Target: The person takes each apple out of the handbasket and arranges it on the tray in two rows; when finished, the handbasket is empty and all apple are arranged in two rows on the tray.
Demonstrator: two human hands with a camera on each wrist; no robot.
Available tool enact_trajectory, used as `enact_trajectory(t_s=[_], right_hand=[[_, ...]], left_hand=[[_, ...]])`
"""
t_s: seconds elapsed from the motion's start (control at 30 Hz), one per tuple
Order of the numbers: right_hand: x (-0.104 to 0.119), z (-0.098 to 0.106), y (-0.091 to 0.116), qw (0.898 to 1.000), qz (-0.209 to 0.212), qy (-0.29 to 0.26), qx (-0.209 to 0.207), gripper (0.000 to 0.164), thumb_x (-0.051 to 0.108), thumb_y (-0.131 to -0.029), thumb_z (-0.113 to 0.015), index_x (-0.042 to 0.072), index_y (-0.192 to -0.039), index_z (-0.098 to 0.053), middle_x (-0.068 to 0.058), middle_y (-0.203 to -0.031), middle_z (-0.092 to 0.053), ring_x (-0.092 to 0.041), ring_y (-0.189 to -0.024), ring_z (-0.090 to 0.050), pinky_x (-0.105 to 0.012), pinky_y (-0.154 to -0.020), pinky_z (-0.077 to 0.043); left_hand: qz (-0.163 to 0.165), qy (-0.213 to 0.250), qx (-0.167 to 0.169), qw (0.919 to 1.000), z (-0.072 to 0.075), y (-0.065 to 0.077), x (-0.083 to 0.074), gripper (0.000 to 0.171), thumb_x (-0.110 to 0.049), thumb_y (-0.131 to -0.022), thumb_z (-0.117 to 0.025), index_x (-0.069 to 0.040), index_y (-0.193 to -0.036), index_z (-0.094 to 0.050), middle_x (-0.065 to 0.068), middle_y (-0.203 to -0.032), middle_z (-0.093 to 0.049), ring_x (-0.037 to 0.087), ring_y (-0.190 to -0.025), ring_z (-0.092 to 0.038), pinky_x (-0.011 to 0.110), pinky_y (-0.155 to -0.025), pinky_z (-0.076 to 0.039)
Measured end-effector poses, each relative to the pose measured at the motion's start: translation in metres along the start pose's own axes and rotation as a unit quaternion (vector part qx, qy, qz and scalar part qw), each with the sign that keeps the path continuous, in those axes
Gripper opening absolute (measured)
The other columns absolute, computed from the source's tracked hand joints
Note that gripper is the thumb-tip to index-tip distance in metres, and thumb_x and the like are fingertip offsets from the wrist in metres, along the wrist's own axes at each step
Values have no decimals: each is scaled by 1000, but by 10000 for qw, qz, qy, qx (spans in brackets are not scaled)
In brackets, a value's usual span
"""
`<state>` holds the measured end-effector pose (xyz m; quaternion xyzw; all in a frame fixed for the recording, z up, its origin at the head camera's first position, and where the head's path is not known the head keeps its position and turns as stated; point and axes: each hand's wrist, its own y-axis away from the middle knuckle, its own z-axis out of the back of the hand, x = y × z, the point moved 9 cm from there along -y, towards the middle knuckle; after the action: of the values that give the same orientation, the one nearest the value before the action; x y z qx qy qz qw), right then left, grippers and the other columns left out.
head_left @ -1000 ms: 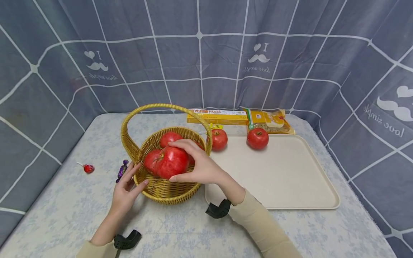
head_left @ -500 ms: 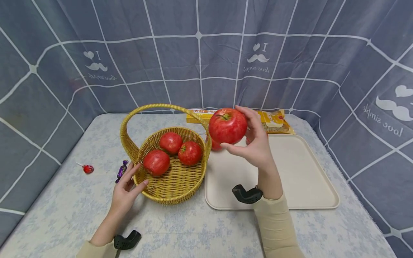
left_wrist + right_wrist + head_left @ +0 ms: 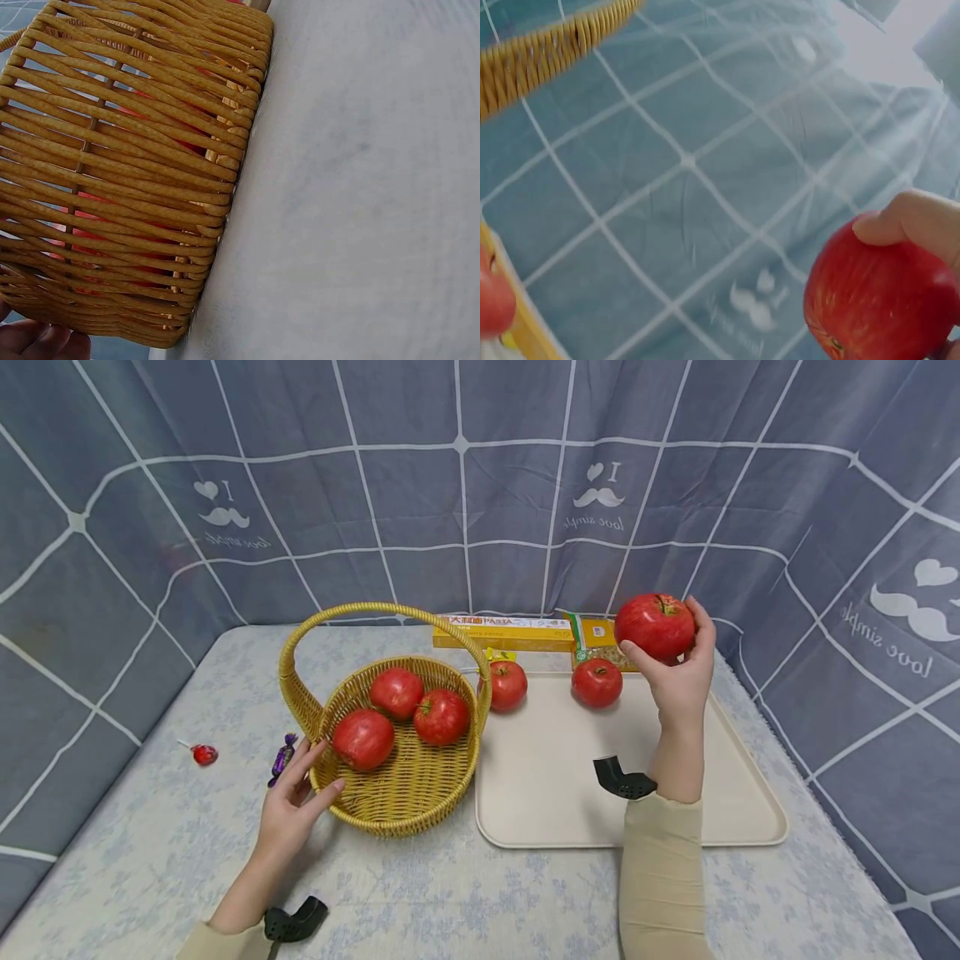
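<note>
My right hand [image 3: 686,672] holds a red apple [image 3: 655,627] up over the far right part of the beige tray [image 3: 555,785], thumb on one side and fingers on the other. In the right wrist view the thumb presses on the same apple [image 3: 881,296]. On the left, my left hand [image 3: 292,806] grips the near-left rim of a yellow wicker basket [image 3: 397,827], with other fingers against its outside. Three red apples [image 3: 364,739] lie in the basket. Along the tray's far edge sit two more, a left apple [image 3: 507,685] and a right apple [image 3: 597,682].
A tall handle [image 3: 382,607] arches over the basket. Behind the tray lie a yellow pasta box [image 3: 510,633] and a yellow food bag [image 3: 592,639], partly covered by the raised apple. A purple-wrapped candy [image 3: 283,756] and a red lollipop [image 3: 204,753] lie left of the basket.
My right hand has lifted an apple out of the basket and carried it right, across to above the tray's far right. The left hand and basket have stayed in place.
</note>
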<state>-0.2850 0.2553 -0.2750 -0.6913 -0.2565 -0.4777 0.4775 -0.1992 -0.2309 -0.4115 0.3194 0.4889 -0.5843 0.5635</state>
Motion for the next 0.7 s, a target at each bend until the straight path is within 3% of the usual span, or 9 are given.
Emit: enact_trajectory(t_s=[0.17, 0.37, 0.7], right_hand=[[-33, 27, -10, 9950, -701, 24, -714, 80, 3, -73, -78, 21, -139, -37, 1, -139, -39, -15, -129, -32, -36, -100, -39], [-71, 51, -15, 9805, -1313, 205, -1449, 79, 5, -73, -78, 20, -139, -38, 1, -140, -39, -14, -129, -32, -33, -101, -38], [-132, 61, -14, 9509, -2336, 1208, -1635, 86, 17, -76, -77, 21, -146, -27, 1, -147, -30, -15, -134, -27, -31, -103, -34]], left_hand=[[-22, -22, 0, 10000, 0, 0, 0, 58, -7, -87, -67, -3, -140, -44, 8, -154, -20, 28, -137, -24, 4, -90, -31], [-17, 17, -34, 10000, -1, 0, 0, 57, -6, -87, -67, -1, -139, -45, 9, -154, -21, 25, -137, -25, 5, -90, -31], [-63, 10, -38, 10000, 0, -1, -1, 56, -6, -87, -67, 0, -138, -45, 10, -153, -21, 27, -137, -24, 5, -91, -31]])
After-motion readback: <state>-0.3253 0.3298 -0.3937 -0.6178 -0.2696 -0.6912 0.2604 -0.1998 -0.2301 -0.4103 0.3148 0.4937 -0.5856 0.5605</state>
